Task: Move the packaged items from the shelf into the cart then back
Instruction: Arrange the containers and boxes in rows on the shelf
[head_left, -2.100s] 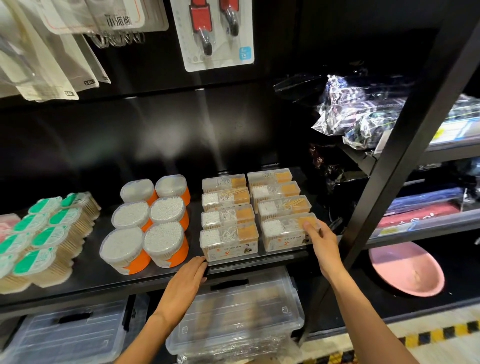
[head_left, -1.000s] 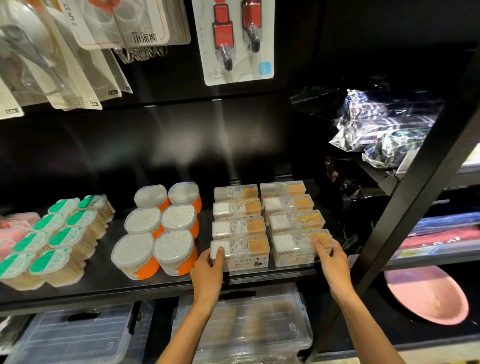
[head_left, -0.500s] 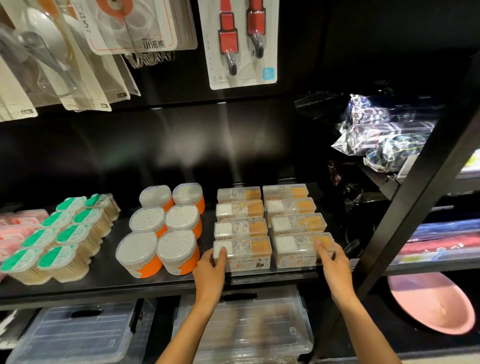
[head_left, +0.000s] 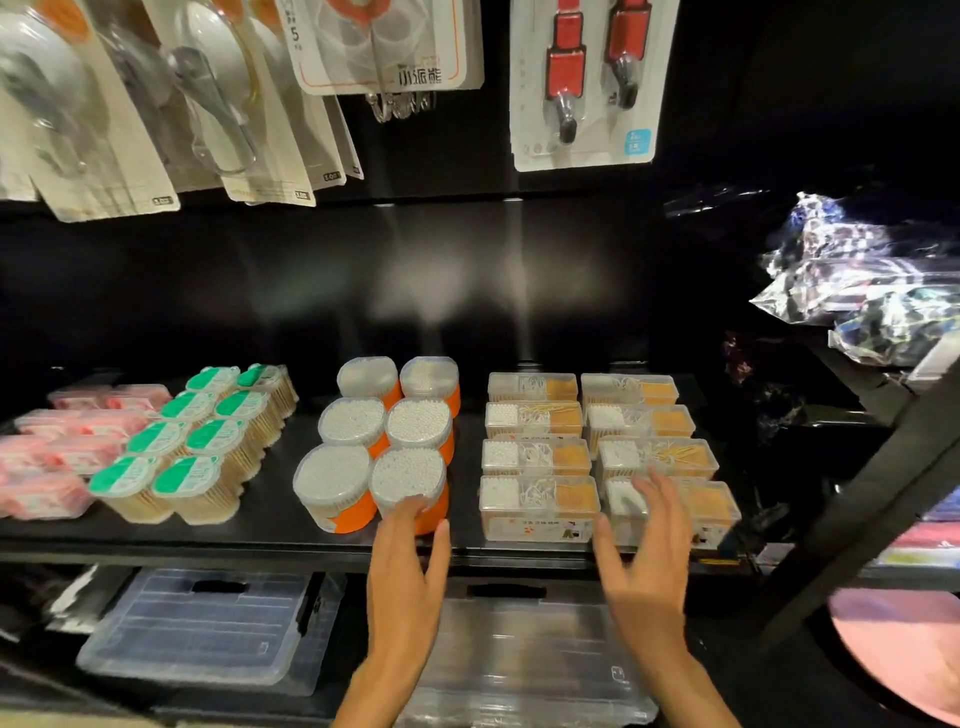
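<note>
Nearest, clear storage bins (head_left: 208, 629) sit under the black shelf (head_left: 260, 535); the left hand (head_left: 408, 566), fingers straight, touches the near orange tub (head_left: 410, 480); the right hand (head_left: 647, 551), spread wide, hovers over the near right clear box (head_left: 711, 506); farther back, more boxes (head_left: 535, 421); hooks on cards (head_left: 584, 83) hang above.

A hanging hook card (head_left: 384, 47) reads "小派熊" and "5".
</note>
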